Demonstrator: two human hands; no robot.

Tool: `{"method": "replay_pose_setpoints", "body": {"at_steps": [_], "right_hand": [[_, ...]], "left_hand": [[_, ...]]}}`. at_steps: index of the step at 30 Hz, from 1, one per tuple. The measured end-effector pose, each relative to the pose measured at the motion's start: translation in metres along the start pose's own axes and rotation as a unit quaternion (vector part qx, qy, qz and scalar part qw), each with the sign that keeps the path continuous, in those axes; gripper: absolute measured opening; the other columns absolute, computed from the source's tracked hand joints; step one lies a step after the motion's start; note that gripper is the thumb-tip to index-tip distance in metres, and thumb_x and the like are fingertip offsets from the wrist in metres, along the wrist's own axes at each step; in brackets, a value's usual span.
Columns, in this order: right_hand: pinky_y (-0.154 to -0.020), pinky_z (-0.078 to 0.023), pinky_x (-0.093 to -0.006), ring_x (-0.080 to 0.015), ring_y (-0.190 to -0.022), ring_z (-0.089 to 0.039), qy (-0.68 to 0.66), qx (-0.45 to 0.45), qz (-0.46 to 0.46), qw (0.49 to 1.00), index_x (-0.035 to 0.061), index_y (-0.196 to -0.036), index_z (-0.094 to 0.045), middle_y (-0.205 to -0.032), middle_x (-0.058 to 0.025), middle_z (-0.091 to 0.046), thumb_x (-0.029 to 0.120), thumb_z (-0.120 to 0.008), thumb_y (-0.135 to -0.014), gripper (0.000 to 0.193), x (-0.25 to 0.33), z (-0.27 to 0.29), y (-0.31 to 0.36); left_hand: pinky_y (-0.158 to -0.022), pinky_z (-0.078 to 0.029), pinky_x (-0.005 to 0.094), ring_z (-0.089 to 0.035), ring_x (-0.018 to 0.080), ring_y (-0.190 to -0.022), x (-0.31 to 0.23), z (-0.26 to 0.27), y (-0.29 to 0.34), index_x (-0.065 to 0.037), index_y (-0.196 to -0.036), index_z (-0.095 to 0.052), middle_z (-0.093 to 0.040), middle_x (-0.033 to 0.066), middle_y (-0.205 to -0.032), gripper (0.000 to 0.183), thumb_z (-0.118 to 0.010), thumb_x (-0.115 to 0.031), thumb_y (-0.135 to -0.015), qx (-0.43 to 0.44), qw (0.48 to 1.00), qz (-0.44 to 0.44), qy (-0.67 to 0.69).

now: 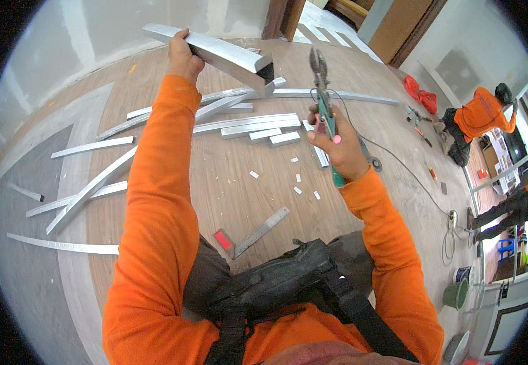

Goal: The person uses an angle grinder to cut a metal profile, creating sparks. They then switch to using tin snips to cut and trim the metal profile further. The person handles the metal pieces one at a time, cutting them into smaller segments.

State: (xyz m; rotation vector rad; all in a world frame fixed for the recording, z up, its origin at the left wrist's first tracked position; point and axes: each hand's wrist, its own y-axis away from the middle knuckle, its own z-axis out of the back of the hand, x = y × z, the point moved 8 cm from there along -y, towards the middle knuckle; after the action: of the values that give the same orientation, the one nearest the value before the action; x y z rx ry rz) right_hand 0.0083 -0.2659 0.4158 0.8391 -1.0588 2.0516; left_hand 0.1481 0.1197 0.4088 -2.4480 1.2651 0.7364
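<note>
My left hand (182, 59) is raised at the far side, its fingers wrapped round a silvery metal channel (230, 53) that slants down to the right. The channel's open end is toward the middle. In my right hand (348, 149) is a pair of tin snips (320, 79) with green handles, dark jaws pointing up and away. The snips are apart from the channel. A small pink piece shows by my right fingers; I cannot make out what it is. On the floor between my forearms lies a try square (262, 230) with a red-marked stock, near several small white offcuts (254, 174).
Several metal channels (96, 188) lie crossed on the wood-look floor, with short cut lengths (285, 139) right of them. A power cable (397, 164) runs along the right, beside a grinder (374, 163). One person in orange (486, 115) crouches at the right; another (510, 210) stands nearer. A green bucket (455, 294) stands lower right.
</note>
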Motion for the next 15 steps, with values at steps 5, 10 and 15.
{"method": "replay_pose_setpoints", "body": {"at_steps": [5,10,15], "right_hand": [[-0.086,-0.049,-0.0353,-0.0207,-0.094,-0.06,-0.017,0.047,-0.006,0.999,0.002,-0.126,-0.055,-0.107,-0.0106,-0.064,0.029,-0.079,-0.083,0.056,-0.003,-0.012,0.001],[-0.089,-0.048,-0.0344,-0.0205,-0.098,-0.06,-0.042,0.059,-0.001,0.997,0.0033,-0.128,-0.055,-0.109,-0.0095,-0.064,0.028,-0.079,-0.083,0.056,0.003,-0.02,0.002],[-0.09,-0.048,-0.0341,-0.0203,-0.098,-0.06,-0.052,0.058,-0.002,0.997,0.003,-0.131,-0.054,-0.11,-0.0098,-0.064,0.026,-0.079,-0.082,0.059,0.011,-0.02,0.002]], "left_hand": [[-0.103,-0.047,0.0437,-0.056,0.0316,-0.12,0.001,-0.008,0.012,0.004,-0.136,-0.044,-0.053,0.0199,-0.135,0.054,-0.061,-0.026,-0.094,-0.018,0.997,0.033,-0.068],[-0.092,-0.053,0.0487,-0.06,0.0317,-0.108,0.01,-0.005,0.011,0.003,-0.131,-0.045,-0.056,0.0188,-0.126,0.051,-0.063,-0.028,-0.094,-0.015,0.983,0.106,-0.148],[-0.088,-0.055,0.0517,-0.062,0.0317,-0.101,0.039,-0.023,0.027,0.002,-0.123,-0.047,-0.057,0.0179,-0.113,0.043,-0.062,-0.024,-0.092,0.075,0.969,0.13,-0.195]]}}
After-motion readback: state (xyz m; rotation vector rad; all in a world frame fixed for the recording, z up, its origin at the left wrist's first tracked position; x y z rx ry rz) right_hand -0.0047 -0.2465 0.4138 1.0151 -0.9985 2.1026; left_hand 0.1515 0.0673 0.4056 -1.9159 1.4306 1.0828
